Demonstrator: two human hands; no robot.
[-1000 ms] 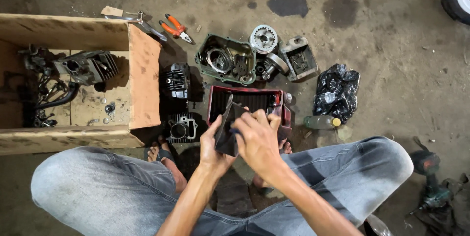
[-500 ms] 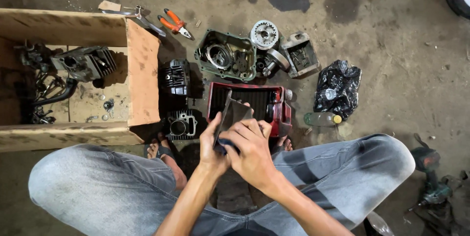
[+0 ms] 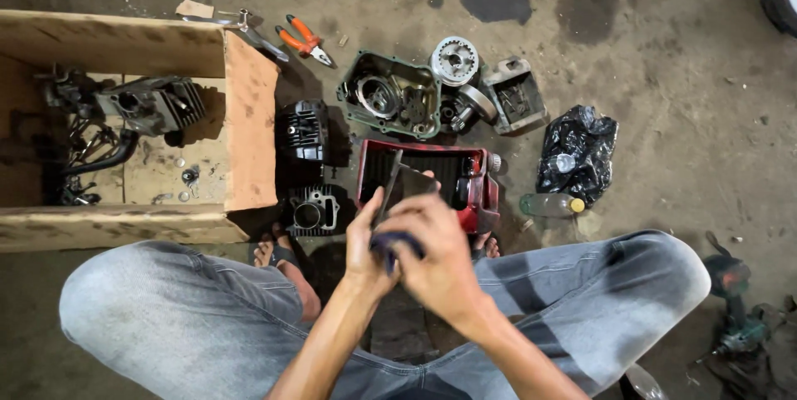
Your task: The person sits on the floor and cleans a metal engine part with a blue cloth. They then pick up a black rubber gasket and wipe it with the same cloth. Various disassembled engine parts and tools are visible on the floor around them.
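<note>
Big open cardboard box far left on floor, brown, engine bits inside. Crumpled black plastic bag right of red tray. Clear plastic bottle, yellow cap, lying just below bag. No labels, screens.

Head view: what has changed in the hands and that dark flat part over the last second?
Both hands kept hold of the dark flat part throughout. The right hand, which gripped its right edge a second ago, has slid down across the front and now covers the blue cloth. The left hand has stayed at the left edge. The red tray, engine parts, pliers and cardboard box have not moved.
</note>
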